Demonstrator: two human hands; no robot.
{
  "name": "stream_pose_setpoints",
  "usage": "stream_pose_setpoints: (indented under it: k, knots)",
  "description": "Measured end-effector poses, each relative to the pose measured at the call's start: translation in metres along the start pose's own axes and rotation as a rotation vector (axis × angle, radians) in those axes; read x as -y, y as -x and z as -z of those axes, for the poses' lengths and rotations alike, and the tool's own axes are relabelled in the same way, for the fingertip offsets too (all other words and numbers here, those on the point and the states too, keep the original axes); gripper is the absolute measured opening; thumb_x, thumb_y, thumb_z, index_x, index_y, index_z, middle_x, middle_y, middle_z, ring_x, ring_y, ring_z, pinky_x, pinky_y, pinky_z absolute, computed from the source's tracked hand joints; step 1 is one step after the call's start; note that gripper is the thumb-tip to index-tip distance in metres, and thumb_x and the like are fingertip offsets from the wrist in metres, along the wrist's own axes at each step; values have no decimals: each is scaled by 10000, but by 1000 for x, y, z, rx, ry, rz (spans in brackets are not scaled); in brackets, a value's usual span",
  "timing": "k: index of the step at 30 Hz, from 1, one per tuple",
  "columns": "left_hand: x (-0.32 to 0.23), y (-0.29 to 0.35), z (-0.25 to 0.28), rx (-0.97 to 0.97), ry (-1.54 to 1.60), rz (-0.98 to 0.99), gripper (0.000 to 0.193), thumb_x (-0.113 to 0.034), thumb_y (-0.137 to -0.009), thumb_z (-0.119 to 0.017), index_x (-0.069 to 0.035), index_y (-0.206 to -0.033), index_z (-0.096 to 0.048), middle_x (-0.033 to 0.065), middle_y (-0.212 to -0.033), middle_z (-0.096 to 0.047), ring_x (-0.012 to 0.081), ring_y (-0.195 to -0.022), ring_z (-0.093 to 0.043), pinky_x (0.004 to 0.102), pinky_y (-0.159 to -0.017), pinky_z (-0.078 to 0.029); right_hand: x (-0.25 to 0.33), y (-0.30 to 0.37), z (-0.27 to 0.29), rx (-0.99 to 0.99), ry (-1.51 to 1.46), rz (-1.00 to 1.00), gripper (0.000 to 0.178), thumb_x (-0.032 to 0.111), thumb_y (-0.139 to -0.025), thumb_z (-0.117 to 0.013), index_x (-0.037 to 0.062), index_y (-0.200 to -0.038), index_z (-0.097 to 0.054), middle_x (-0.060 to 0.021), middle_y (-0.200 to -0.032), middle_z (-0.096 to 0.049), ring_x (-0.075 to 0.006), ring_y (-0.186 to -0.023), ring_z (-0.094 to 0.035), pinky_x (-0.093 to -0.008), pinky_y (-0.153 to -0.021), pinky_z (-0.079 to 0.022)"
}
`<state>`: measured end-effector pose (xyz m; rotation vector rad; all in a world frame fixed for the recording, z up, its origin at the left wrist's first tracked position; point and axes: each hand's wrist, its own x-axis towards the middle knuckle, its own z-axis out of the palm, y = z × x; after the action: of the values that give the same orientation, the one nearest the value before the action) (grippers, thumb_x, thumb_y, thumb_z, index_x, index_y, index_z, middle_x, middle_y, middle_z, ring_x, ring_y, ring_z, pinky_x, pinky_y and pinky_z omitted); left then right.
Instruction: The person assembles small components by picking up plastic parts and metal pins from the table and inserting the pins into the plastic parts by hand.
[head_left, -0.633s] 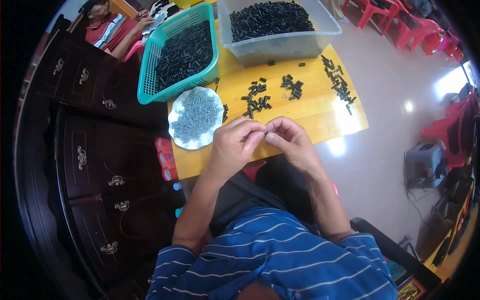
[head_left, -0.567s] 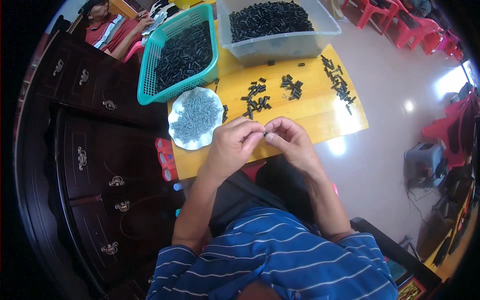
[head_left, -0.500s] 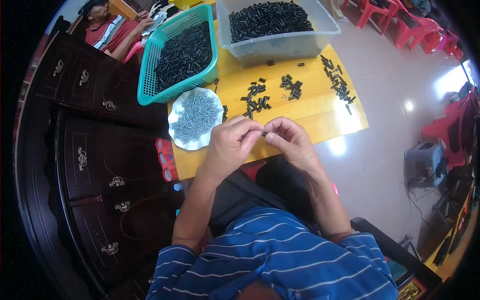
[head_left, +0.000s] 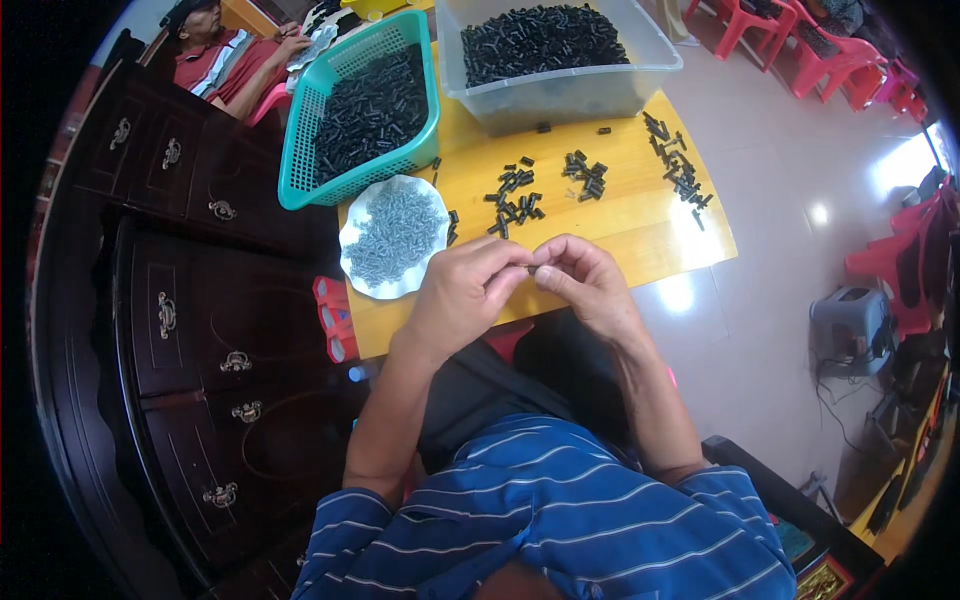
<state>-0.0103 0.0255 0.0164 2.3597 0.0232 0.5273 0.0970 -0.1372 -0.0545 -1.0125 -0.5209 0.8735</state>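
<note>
My left hand (head_left: 466, 280) and my right hand (head_left: 585, 285) meet fingertip to fingertip over the near edge of the yellow table (head_left: 640, 225). Both pinch one small black cylindrical piece (head_left: 531, 269), mostly covered by the fingers. Just left of my left hand lies a white scalloped plate (head_left: 352, 262) heaped with small clear pieces (head_left: 398, 228). Beyond my hands, loose black cylindrical pieces lie in small piles (head_left: 515, 205), with another pile (head_left: 585, 176) to the right. A longer scatter of black pieces (head_left: 680, 170) runs along the table's right side.
A green plastic basket (head_left: 298, 150) and a translucent tub (head_left: 570, 95), both full of black pieces, stand at the back. Dark wooden drawers (head_left: 200, 330) rise close on the left. Another person (head_left: 225, 60) sits at the far left. Red plastic chairs (head_left: 835, 60) stand at the far right.
My hands hold nearly the same pose, still pinching the small piece. The whole view has shifted very slightly; the things on the table stay put.
</note>
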Motion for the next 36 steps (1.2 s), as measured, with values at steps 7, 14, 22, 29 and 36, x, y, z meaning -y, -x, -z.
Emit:
stream_pose_setpoints:
  k: [7, 14, 22, 29, 36]
  knots:
    - [-1, 2, 2, 84, 191, 168, 149, -8, -877, -759, -3, -1019, -712, 53, -810, -724, 92, -682, -675, 249, -617, -531, 1, 1, 2, 48, -2, -20, 144, 75, -1000, -665, 24, -1133, -653, -4, -1036, -655, -93, -934, -595, -271, -864, -506]
    - [5, 10, -4, 17, 243, 289, 138, -11, -939, -704, 20, -1071, -678, 20, -787, -683, 58, -649, -611, 223, -598, -501, 9, 3, -2, -19, -49, -53, 182, 116, -1021, -648, 11, -1170, -644, -22, -1074, -650, -104, -947, -593, -268, -857, -509]
    - [3, 11, -6, -3, 404, 330, 146, -30, -1002, -596, 32, -1124, -648, 66, -884, -717, 79, -743, -648, 227, -705, -526, 5, 1, 1, -27, -36, -34, 185, 108, -1018, -649, 6, -1172, -643, -23, -1072, -652, -106, -936, -590, -266, -856, -506]
    - [12, 17, -10, -20, 489, 336, 143, -32, -987, -659, 46, -1107, -668, 70, -907, -733, 81, -761, -661, 226, -696, -536, 5, 2, 0, -9, -38, -45, 183, 101, -1007, -662, 16, -1169, -645, -22, -1072, -654, -107, -945, -594, -277, -868, -508]
    - [9, 15, -19, -83, 411, 274, 112, -40, -964, -703, 27, -1052, -715, 23, -869, -710, 64, -736, -635, 206, -679, -517, 4, 2, 1, -3, -71, -39, 184, 90, -999, -669, 20, -1168, -644, -20, -1076, -654, -106, -947, -597, -280, -868, -509]
